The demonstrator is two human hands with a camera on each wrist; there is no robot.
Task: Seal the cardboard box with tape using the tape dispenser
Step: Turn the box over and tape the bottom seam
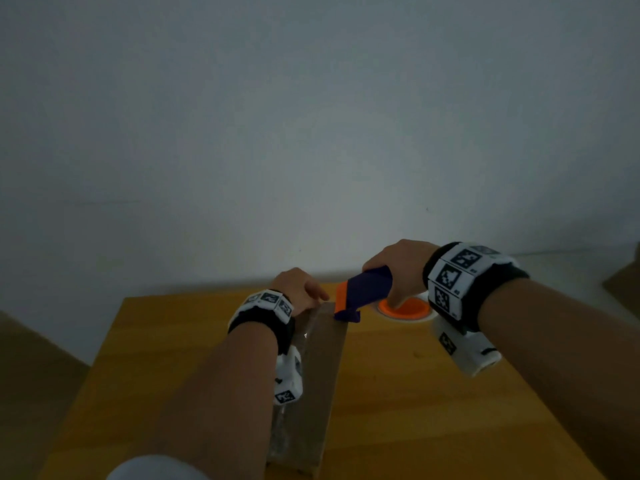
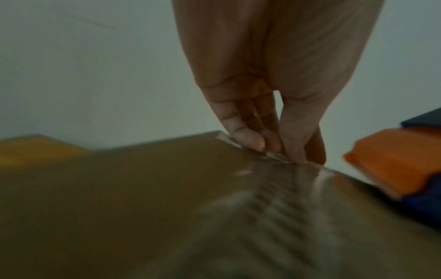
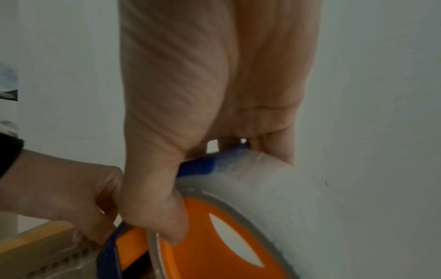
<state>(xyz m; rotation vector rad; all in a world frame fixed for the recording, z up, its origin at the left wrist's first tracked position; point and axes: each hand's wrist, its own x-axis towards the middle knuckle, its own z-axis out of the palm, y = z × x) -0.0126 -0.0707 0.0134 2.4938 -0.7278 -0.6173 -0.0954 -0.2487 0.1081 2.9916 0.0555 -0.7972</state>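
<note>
A long, narrow cardboard box (image 1: 318, 368) lies on the wooden table (image 1: 433, 393), with a strip of clear tape (image 2: 286, 198) along its top. At the box's far end, my left hand (image 1: 299, 289) bunches its fingertips (image 2: 253, 143) and thumb on the crinkled tape end, pinching it at the edge. My right hand (image 1: 398, 271) grips the handle of the blue and orange tape dispenser (image 1: 360, 294). The dispenser's nose is just right of the left hand, at the box's far right corner. Its tape roll (image 3: 274, 198) sits behind on an orange core.
A plain wall stands close behind the table's far edge. Bare wood shows on both sides of the box. A brown object (image 1: 623, 282) sits at the right border. Floor shows to the left of the table.
</note>
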